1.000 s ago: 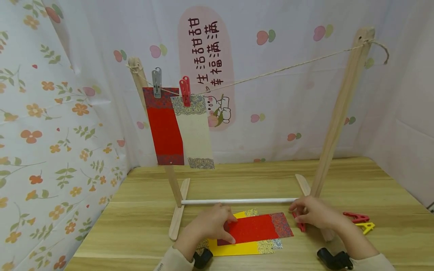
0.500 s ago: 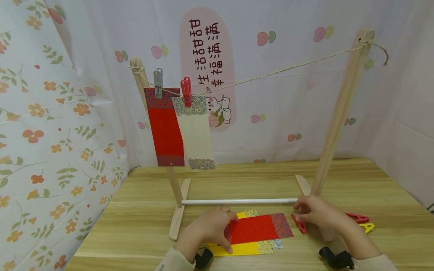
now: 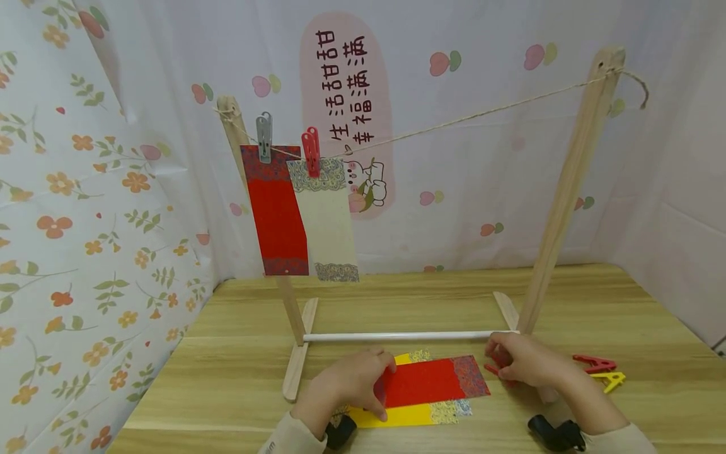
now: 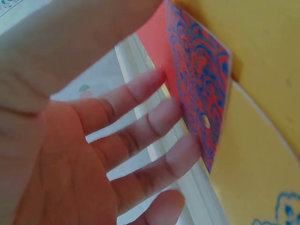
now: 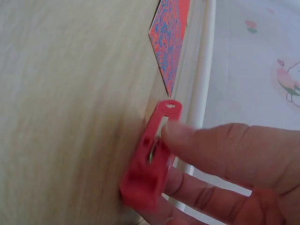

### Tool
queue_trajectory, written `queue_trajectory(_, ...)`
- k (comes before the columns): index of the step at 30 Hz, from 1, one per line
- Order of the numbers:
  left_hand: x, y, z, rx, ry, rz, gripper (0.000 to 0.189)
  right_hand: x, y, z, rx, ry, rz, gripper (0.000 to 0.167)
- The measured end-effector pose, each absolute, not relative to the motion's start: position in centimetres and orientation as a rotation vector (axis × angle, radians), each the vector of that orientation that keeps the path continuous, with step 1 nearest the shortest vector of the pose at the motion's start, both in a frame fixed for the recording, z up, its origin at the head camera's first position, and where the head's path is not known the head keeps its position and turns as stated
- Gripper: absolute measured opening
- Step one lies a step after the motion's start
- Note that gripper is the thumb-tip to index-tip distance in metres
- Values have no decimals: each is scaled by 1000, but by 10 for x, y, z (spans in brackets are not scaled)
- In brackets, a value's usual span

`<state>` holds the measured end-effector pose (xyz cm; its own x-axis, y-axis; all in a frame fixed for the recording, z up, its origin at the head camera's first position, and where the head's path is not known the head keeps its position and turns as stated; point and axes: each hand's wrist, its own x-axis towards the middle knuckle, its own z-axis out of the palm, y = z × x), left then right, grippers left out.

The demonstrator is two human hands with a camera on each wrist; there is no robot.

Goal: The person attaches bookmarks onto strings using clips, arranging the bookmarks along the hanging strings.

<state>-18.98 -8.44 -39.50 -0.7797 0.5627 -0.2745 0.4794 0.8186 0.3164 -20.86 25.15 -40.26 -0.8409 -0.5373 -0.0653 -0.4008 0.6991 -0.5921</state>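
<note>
My left hand (image 3: 357, 381) spans the width of a red card (image 3: 425, 381) with a patterned end, thumb at the near edge and fingers at the far edge. In the left wrist view, fingertips (image 4: 185, 152) meet the card's edge beside its punched hole. The red card lies over a yellow card (image 3: 397, 416) and others with patterned ends. My right hand (image 3: 524, 359) pinches a red clothespin (image 5: 152, 159) between thumb and fingers, close to the red card's right end. In the head view the fingers hide part of that clothespin.
A twine line (image 3: 471, 116) runs between two wooden posts, joined below by a white rod (image 3: 397, 337). A grey clothespin (image 3: 264, 139) and a red clothespin (image 3: 311, 151) hold a red and a cream card on it. More clothespins, red (image 3: 592, 364) and yellow (image 3: 612, 379), lie at right.
The left thumb has slid from the red card's face to its near edge. The right hand has taken hold of the red clothespin and turned it; the red card stays in place.
</note>
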Motion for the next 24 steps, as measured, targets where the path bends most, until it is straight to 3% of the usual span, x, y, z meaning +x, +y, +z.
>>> queue_trajectory(6,-190,-85,-397,768,2718,247,75,-209,251,-403,-731,2705,-813,26)
queue_trajectory(18,-190,-86,-395,722,2679,334,73,-211,252,-401,-704,2704,-848,18)
queue_trajectory(24,-190,-87,-395,707,2663,366,72,-211,251,-397,-589,2727,-881,32)
